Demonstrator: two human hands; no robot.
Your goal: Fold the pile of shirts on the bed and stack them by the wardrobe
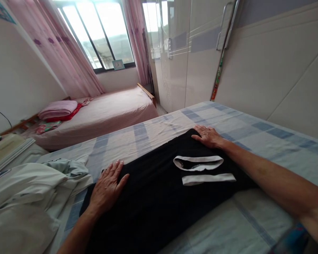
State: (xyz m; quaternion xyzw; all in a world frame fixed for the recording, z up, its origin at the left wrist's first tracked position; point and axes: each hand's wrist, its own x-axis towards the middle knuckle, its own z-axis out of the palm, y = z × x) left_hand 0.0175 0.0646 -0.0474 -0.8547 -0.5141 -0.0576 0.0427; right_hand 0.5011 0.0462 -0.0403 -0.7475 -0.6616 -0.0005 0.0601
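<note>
A black garment, apparently a shirt, lies spread flat across the bed. Two white-trimmed bands show on its right half; one gapes as a loop, the other lies flat. My left hand rests palm down on the garment's far left edge, its fingers stretched out. At the far right corner, my right hand also lies flat, fingers extended and touching the cloth. Neither hand grips anything. Part of the garment's near side runs out of view at the bottom.
Under the garment is a blue and white checked bedsheet. Crumpled pale clothes lie on the left. Beyond stands a second bed with folded pink bedding. A glossy wardrobe lines the right side.
</note>
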